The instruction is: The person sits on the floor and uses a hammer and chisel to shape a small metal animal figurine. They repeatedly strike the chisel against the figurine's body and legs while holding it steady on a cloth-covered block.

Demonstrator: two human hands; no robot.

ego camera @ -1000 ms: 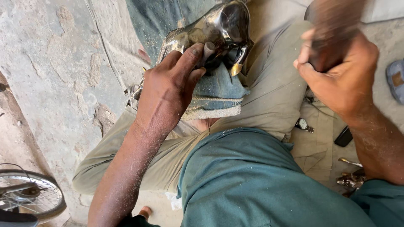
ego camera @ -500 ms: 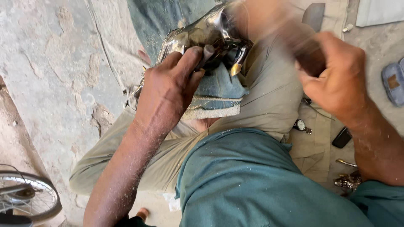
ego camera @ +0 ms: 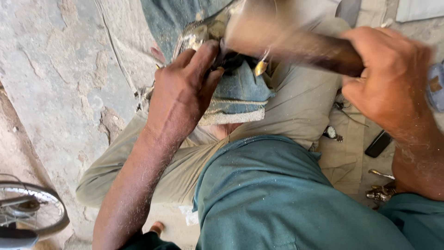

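My left hand (ego camera: 182, 95) grips a shiny, dented metal piece (ego camera: 199, 33) that rests on a folded blue denim pad (ego camera: 238, 95) on my lap. My right hand (ego camera: 388, 76) is closed around the dark wooden handle of a hammer (ego camera: 296, 41), which is blurred with motion and sits over the metal piece. A small brass-coloured tip (ego camera: 260, 68) shows under the hammer, beside my left thumb. The far part of the metal piece is hidden behind the hammer.
I sit on rough stone ground (ego camera: 60, 83) in khaki trousers and a green shirt. A wristwatch (ego camera: 331, 133), a dark flat object (ego camera: 378, 143) and small metal tools (ego camera: 381, 190) lie on cloth at my right. A bicycle wheel (ego camera: 30, 210) is at lower left.
My right hand has swung the hammer down from a raised position at the upper right onto the metal piece. The left hand kept its hold.
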